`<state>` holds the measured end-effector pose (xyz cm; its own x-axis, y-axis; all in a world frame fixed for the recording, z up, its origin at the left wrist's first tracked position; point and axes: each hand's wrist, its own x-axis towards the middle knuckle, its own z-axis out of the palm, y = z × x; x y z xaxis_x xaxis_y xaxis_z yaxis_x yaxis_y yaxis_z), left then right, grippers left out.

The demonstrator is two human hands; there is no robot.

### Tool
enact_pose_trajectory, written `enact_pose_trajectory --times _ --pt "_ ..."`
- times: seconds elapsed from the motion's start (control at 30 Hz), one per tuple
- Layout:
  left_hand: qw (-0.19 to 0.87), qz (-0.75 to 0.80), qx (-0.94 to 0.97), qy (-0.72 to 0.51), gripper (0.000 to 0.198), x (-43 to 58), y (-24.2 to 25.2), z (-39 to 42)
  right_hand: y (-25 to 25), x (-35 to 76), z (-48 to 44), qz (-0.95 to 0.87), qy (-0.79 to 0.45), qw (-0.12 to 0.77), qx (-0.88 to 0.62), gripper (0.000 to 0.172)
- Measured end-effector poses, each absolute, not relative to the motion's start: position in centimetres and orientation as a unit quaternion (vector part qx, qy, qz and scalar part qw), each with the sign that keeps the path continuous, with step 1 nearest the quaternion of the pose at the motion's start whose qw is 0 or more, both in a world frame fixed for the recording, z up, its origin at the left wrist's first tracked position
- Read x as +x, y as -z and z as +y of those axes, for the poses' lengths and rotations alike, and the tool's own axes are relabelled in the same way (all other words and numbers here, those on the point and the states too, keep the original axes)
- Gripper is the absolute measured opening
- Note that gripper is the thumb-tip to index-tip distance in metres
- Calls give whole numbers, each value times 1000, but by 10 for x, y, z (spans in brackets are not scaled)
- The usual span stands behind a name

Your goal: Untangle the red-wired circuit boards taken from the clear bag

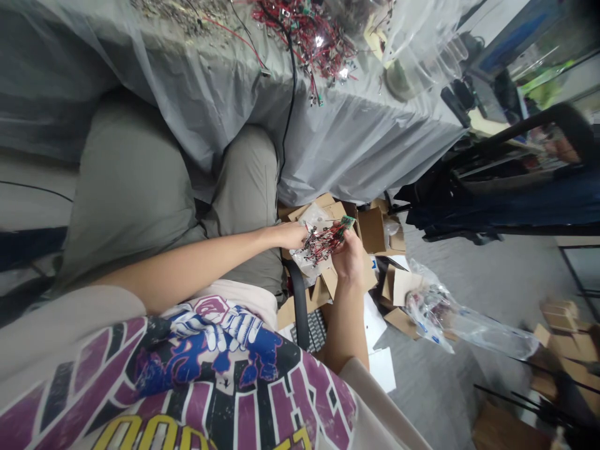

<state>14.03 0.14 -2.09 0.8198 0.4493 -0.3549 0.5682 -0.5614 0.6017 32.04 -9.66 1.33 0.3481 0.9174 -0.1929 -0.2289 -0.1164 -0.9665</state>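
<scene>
A bundle of small green circuit boards with red and black wires [323, 245] is held over the boxes beside my lap. My right hand [349, 253] grips it at the board end, its thumb lying on a green board [347, 222]. At the bundle's other side, my left hand [291, 235] is closed by the loose wire ends and seems to pinch some of them; its fingertips are partly hidden. Beneath the bundle lies a clear plastic bag [313, 215], among the flaps of open cardboard boxes [370, 228].
More red-wired boards [319, 47] are heaped on the plastic-covered table [347, 122], with a black cable [291, 94] hanging off its edge. A chair armrest [299, 303] stands by my right forearm. Clear plastic bags [473, 325] and cartons [562, 337] lie on the floor.
</scene>
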Motion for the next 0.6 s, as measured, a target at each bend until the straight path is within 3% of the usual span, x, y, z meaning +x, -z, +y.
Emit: enact_pose_trajectory --times 0.6 --pt "340 213 912 84 19 133 1 -2 -4 345 -88 -339 -403 566 -634 26"
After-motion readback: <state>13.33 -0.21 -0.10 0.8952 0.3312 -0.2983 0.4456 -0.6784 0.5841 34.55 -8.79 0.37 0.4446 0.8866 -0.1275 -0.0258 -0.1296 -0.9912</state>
